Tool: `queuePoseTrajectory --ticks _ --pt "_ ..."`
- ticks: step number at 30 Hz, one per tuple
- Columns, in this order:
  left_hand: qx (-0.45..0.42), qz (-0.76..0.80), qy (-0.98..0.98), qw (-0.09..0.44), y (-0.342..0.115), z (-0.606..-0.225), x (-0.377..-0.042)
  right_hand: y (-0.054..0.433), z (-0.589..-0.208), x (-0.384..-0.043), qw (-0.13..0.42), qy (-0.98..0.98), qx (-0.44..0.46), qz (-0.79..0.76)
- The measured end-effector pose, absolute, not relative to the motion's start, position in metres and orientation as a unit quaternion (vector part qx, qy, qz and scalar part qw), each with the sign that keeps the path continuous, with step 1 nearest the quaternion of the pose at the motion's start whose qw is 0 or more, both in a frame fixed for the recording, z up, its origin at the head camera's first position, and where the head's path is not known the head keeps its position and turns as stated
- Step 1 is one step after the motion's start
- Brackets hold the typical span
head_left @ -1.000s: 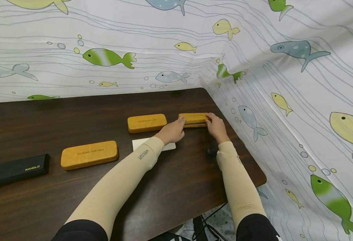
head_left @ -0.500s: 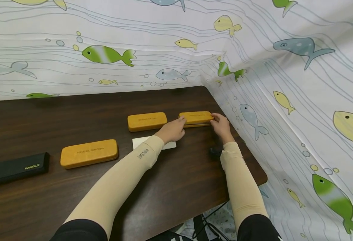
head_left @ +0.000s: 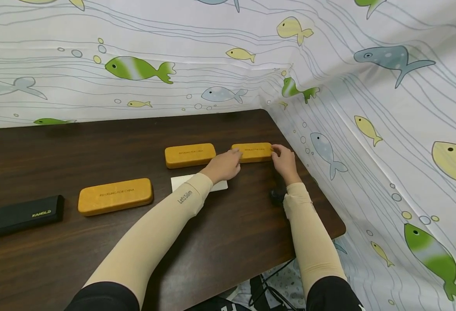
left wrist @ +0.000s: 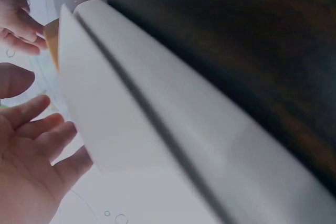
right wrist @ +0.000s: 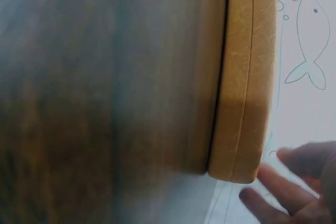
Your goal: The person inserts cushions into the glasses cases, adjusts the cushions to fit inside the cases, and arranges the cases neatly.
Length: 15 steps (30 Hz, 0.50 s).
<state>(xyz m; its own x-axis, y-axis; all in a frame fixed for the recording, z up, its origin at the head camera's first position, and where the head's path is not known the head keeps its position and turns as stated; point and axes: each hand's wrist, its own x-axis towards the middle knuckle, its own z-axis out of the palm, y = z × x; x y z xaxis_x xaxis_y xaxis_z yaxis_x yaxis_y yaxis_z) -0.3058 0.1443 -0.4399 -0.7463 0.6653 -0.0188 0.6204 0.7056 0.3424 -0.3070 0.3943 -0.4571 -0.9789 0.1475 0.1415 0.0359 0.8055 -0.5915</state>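
A yellow glasses case (head_left: pixel 256 152) lies closed near the table's far right corner. My left hand (head_left: pixel 225 166) touches its left end with the fingertips. At the other end, fingers of my right hand (head_left: pixel 284 163) rest against the corner. The right wrist view shows the case (right wrist: pixel 244 77) side-on, its lid seam closed, with the right hand (right wrist: pixel 294 187) at its lower end and thumb apart from the fingers. In the left wrist view, the left hand (left wrist: pixel 31 161) has spread, loosely bent fingers; a white flat object (left wrist: pixel 121 108) hides most of the case.
Two more yellow cases, one nearby (head_left: pixel 190 156) and one further left (head_left: pixel 115 197), lie on the dark table (head_left: pixel 228 242). A black case (head_left: pixel 20 217) is at far left. The white object (head_left: pixel 179 181) sits under my left forearm, a small black item (head_left: pixel 277 197) by the right wrist.
The right-hand case's lid, slightly raised earlier with a gap at the front, is now down. My right hand moved a little right to the case's end; the left hand stayed nearly still.
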Motion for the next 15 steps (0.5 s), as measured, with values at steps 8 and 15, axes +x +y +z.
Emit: queuePoseTrajectory --ticks 8,15 --pt "0.339 0.165 0.926 0.034 0.135 -0.429 -0.306 0.371 -0.45 -0.312 0.042 -0.967 -0.002 0.25" --pt "0.316 0.193 0.928 0.027 0.116 -0.427 -0.317 0.348 -0.443 -0.325 0.012 -0.979 0.034 0.199"
